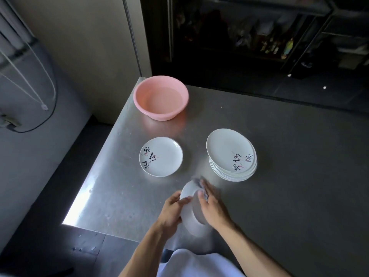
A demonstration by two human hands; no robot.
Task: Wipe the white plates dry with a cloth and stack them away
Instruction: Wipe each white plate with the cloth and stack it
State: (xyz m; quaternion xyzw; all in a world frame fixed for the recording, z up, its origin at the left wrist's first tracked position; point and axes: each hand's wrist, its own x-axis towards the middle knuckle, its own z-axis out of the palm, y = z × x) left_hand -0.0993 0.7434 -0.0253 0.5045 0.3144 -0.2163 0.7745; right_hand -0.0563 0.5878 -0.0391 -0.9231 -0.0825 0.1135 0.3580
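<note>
A white plate [189, 214] is held on edge, tilted, just above the near side of the steel table [279, 176]. My left hand [171, 212] grips its left rim. My right hand [211, 204] presses a small cloth [200, 183] against the plate's right face; the cloth is blurred and mostly hidden under the fingers. A single white plate with black writing [161, 156] lies flat to the left. A stack of several white plates [232, 154] stands to the right, beyond my right hand.
A pink plastic basin [161, 96] sits at the table's far left corner. The table's left edge drops to a dark floor. Dark shelving with bottles [279, 45] stands behind the table. A white garment [191, 262] shows at the bottom.
</note>
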